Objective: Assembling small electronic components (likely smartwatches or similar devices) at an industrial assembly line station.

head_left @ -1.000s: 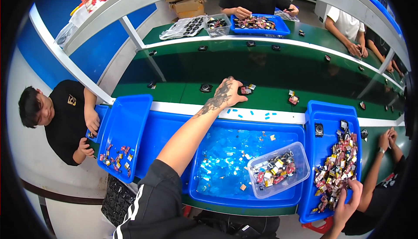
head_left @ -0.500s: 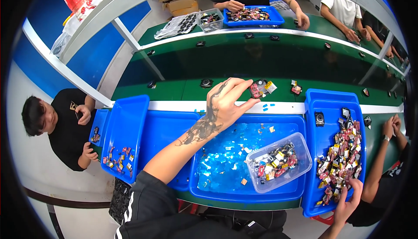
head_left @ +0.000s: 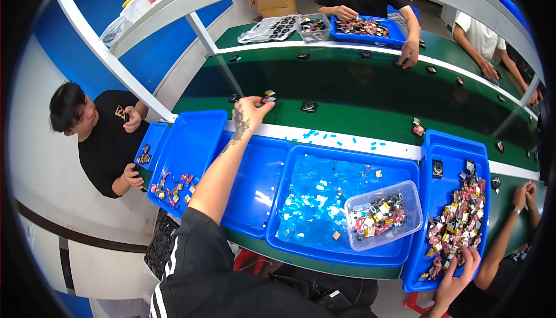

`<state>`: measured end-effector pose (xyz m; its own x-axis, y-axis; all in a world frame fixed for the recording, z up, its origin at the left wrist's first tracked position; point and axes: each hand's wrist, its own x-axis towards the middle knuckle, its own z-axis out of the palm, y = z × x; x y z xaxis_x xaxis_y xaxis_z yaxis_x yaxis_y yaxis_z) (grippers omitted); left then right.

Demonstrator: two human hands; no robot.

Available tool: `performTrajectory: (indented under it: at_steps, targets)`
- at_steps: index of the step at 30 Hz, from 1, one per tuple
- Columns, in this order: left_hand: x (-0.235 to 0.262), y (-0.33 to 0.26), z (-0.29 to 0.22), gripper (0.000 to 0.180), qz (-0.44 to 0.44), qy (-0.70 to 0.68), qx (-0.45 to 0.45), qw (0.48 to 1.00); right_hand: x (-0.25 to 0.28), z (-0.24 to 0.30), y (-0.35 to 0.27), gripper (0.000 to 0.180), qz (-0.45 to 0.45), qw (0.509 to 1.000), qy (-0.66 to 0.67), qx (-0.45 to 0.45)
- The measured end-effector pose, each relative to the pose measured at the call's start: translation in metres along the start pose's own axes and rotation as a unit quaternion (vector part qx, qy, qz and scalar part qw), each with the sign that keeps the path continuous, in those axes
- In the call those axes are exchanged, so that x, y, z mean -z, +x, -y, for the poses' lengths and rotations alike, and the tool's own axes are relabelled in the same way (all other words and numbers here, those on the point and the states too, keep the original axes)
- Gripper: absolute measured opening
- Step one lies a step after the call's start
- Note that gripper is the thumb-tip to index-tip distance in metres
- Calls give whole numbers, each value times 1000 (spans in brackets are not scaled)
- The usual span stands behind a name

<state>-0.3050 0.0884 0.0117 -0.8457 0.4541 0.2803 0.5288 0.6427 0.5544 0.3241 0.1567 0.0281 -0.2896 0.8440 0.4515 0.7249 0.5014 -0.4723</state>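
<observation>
Though fingertips blur, left hand (head_left: 250, 109) grips small part (head_left: 269, 96).

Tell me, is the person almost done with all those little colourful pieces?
Not nearly. Done: black parts with pieces sit along the green belt. In hand: the left hand reaches out to the belt, holding a small coloured piece at a black part; the right hand digs in the blue tray of pieces. Left: that tray and the clear tub remain quite full.
</observation>
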Motion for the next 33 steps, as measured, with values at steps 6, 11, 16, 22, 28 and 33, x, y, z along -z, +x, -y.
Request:
performTrajectory:
  at_steps: [6,11,16,22,28,33]
  targets:
    - [-19,2,-10,48,67,71,30,995,-2,-9,-1,31,23,999,43,-22]
    - [-23,-3,-39,51,111,171,-2,979,-4,-7,-2,25,12,1000,11,-21]
    - [-55,-10,-69,49,106,80,-334,933,-6,-2,-1,20,-7,999,23,-27]
    - [-67,-6,-92,32,198,95,-267,938,-8,2,-3,18,-15,999,45,-22]
    - [-27,-55,-114,16,-9,-92,-577,811,-7,-3,-2,16,-31,999,34,-17]
    - [36,-111,-121,24,-119,-61,-701,700,-6,-3,-3,15,-30,999,24,-26]
